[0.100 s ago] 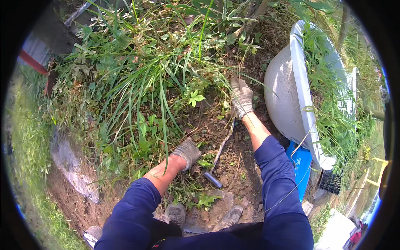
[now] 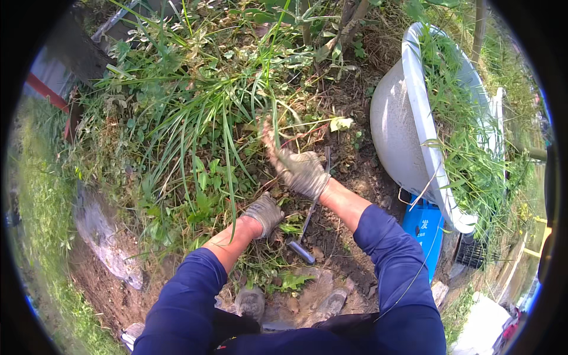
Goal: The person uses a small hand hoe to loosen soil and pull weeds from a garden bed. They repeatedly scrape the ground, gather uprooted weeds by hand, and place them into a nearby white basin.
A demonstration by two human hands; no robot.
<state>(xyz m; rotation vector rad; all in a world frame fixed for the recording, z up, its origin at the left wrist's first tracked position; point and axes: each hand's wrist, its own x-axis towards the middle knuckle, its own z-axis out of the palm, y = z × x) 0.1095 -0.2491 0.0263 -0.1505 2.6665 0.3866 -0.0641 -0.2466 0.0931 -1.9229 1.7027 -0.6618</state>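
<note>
Grey-white work gloves cover both of my hands. My right hand (image 2: 303, 173), partly blurred, is closed on a bunch of weeds (image 2: 273, 141), whose stems and roots poke out past the fingers. Low among the greenery, my left hand (image 2: 265, 214) is curled into a fist just below and left of the right one; what lies inside it is hidden. Between my hands and feet, on the soil, lies a hand tool (image 2: 302, 252) with a short grey end piece and a long thin shaft that runs up behind my right wrist. Long-bladed grass (image 2: 198, 115) grows beyond my left hand.
A big pale tub (image 2: 393, 130) tilts on its side at the right, filled with pulled greenery (image 2: 467, 136). Beneath it sits a blue container (image 2: 425, 228), near a black crate (image 2: 470, 251). Woody stems (image 2: 349, 26) rise at the back. My shoes (image 2: 249, 303) stand at the bed's edge.
My right hand has swung left and nearer to me, away from the bare soil by the tub, carrying weeds. My left hand has hardly moved.
</note>
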